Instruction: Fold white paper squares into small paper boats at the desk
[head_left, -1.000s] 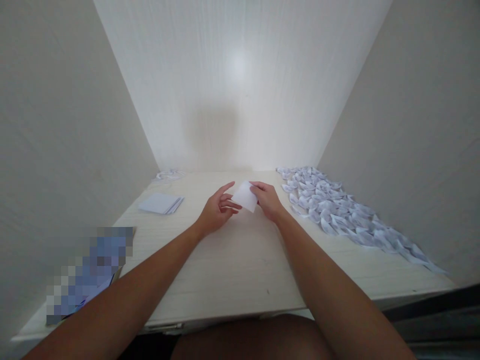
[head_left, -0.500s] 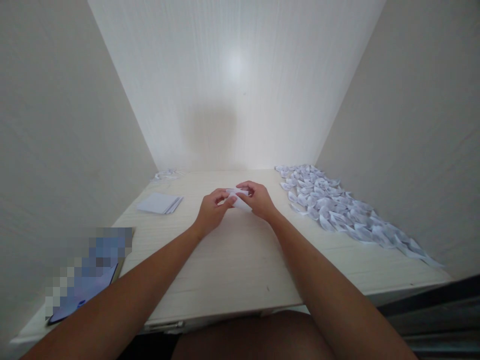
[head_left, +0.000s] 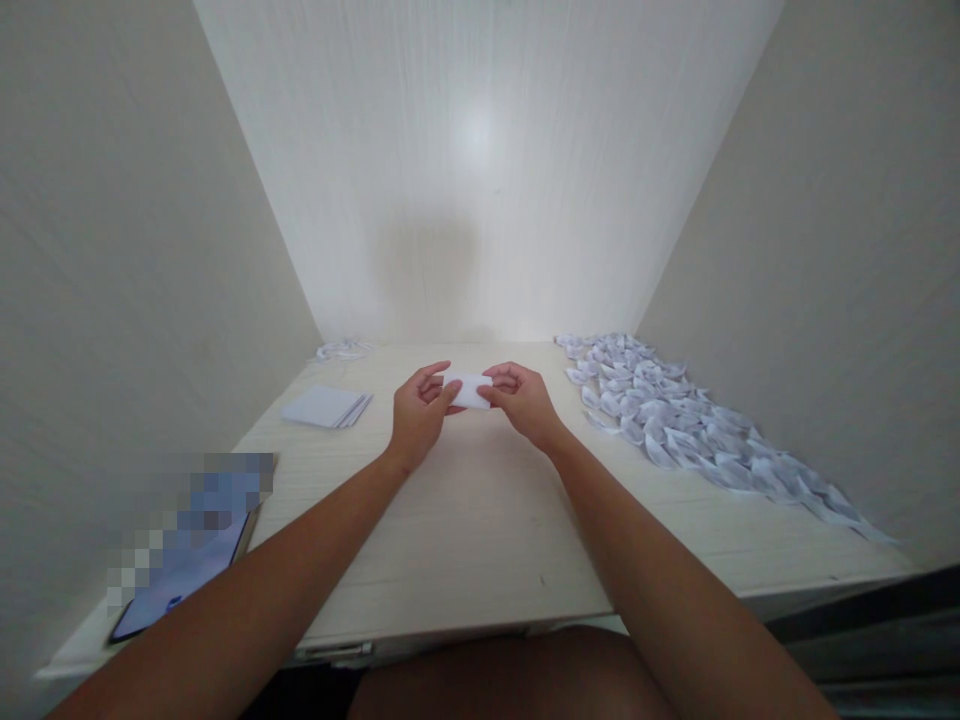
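Observation:
A small white paper piece [head_left: 469, 390], folded into a narrow strip, is held above the middle of the pale wooden desk [head_left: 480, 510]. My left hand [head_left: 417, 415] pinches its left end between thumb and fingers. My right hand [head_left: 523, 402] pinches its right end the same way. Both hands are closed on the paper, a little above the desk surface.
A long heap of several folded white paper pieces [head_left: 675, 420] runs along the desk's right side. A small stack of flat white sheets [head_left: 327, 407] lies at the left. A phone [head_left: 180, 575] rests at the near left edge. White cord [head_left: 341, 350] lies at the back left. Walls enclose three sides.
The paper was a wider sheet held mostly by my right hand; it is now folded into a narrow strip, and both hands have closed on its ends.

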